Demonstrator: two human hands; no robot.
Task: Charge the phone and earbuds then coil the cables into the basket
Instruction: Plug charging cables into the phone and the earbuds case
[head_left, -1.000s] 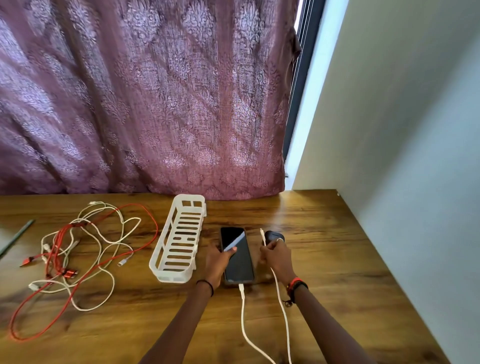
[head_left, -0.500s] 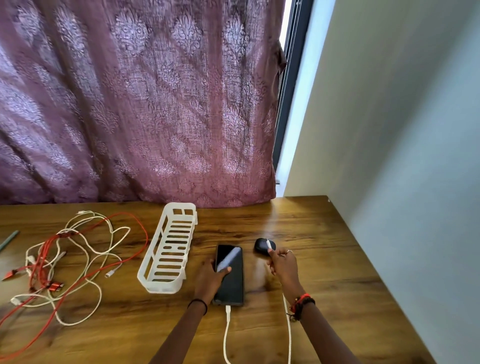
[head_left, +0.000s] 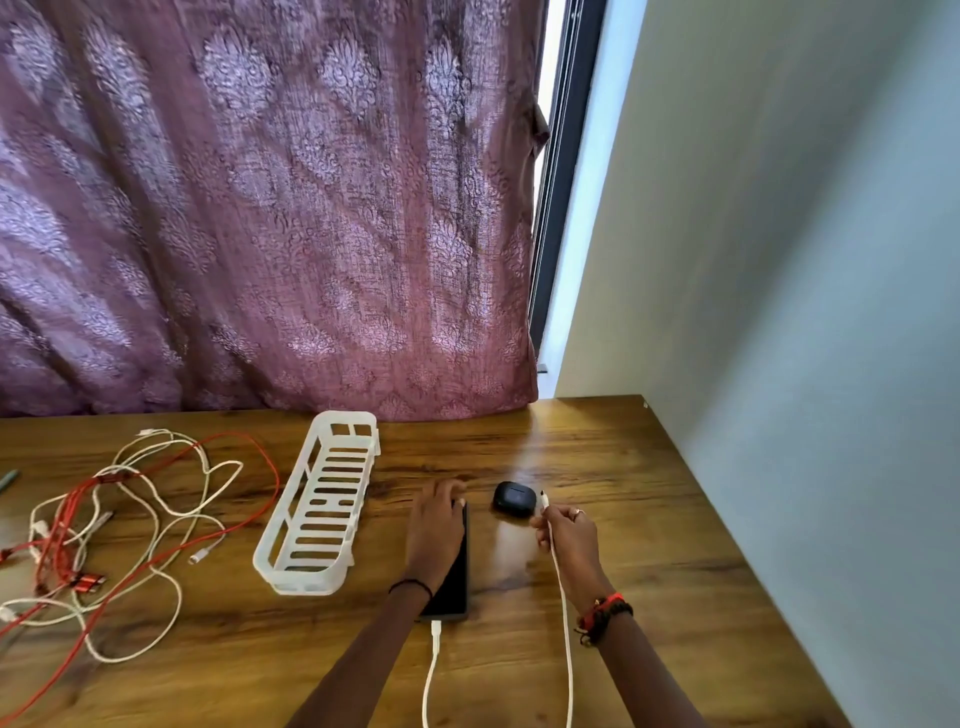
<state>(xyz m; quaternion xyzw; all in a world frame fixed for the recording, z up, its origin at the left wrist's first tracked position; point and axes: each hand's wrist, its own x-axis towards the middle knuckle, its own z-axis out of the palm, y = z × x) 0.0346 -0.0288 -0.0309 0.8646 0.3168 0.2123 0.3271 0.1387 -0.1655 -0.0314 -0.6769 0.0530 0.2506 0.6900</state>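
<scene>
**Left hand now over the phone, plug held beside the earbuds case**

Since half a second ago the left hand (head_left: 436, 530) has slid from the phone's left edge onto its screen, and the plug in the right hand (head_left: 569, 540) has come off the top of the earbuds case (head_left: 513, 499) to sit at its right edge.

The right hand pinches a white cable (head_left: 563, 597) just behind its plug (head_left: 544, 500), fingers curled round it. The plug points up and away, just beside the dark case; whether they touch cannot be told. From the fist the cable runs down past the wrist to the bottom edge of the frame.

The left hand lies flat, holding nothing, over the upper part of the phone (head_left: 457, 582), its fingertips past the phone's far end. The phone lies face up at lower centre, with a second white cable (head_left: 435, 639) plugged into its near end.

Left of the phone, the white slotted basket (head_left: 322, 504) stands on the wooden table (head_left: 649, 519) with nothing in it. Further left, at the frame's left edge, lies a loose tangle of red and white cables (head_left: 130, 519).

A purple patterned curtain (head_left: 260, 208) fills the upper left; a pale wall (head_left: 779, 260) fills the right.
</scene>
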